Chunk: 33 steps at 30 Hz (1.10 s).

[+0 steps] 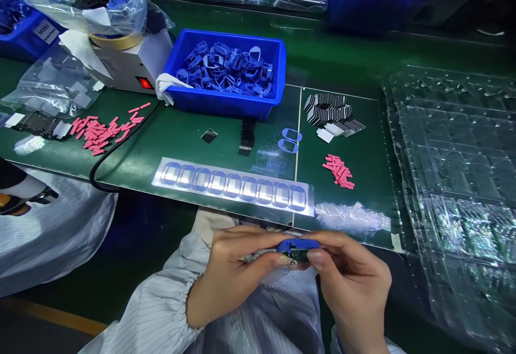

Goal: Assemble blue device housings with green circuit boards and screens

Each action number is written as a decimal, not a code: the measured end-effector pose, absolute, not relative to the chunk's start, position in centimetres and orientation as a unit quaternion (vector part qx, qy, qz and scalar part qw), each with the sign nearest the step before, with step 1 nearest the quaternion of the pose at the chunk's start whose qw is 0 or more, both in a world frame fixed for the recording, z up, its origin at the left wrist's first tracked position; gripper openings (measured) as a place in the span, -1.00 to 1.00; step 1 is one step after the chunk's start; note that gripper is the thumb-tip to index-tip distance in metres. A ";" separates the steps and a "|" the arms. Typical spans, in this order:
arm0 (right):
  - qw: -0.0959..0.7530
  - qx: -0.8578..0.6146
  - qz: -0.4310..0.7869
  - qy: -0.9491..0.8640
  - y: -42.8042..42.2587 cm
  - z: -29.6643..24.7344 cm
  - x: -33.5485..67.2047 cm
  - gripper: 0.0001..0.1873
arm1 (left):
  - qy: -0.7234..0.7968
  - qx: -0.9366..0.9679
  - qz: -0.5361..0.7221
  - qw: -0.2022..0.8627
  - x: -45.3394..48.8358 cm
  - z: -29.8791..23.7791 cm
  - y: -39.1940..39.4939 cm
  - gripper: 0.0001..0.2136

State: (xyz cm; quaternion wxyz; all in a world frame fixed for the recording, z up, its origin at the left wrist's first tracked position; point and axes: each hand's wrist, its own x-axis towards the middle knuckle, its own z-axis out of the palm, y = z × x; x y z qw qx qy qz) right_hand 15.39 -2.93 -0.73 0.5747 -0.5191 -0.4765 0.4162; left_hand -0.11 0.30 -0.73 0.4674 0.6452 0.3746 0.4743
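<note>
Between my two hands, just in front of the bench edge, is a small blue plastic housing (298, 245) with a darker underside. My left hand (242, 268) pinches its left end between thumb and fingers. The right end is gripped by my right hand (350, 278), thumb below and fingers behind. Beyond them on the green bench lies a clear strip (234, 186) with a row of blue-rimmed oval stickers. Two loose blue oval frames (289, 140) rest farther back. A blue bin (226, 107) holds many similar blue housings.
Pink strips (338, 171) and black-and-white pieces (334, 114) lie to the right, near clear trays (463, 182). A crumpled clear film heap (350, 218) sits at the front edge. At left are a white box (129, 63), a black cable (97, 168), and a neighbour's sleeve (60, 225).
</note>
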 end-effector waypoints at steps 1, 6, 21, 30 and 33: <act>0.578 -0.511 0.445 -0.455 -2.8 -0.8 15.4 -0.85 | 0.385 0.630 0.469 0.486 -0.1 -0.8 0.3 -0.74; 0.593 -0.514 0.470 -0.404 -2.3 -1.0 15.3 -0.92 | 0.385 0.632 0.488 0.462 0.1 -1.3 -0.1 -0.55; 0.521 -0.516 0.311 -0.605 -3.4 -0.4 16.7 -0.60 | 0.370 0.582 0.494 0.529 -0.2 -1.2 0.1 -0.58; 0.484 -0.489 0.227 -0.689 -3.7 -1.0 17.3 -0.50 | 0.338 0.615 0.506 0.502 -0.4 -1.5 0.3 -0.53; 0.480 -0.496 0.218 -0.690 -3.7 -1.1 17.3 -0.53 | 0.336 0.634 0.519 0.464 -0.4 -1.8 0.4 -0.54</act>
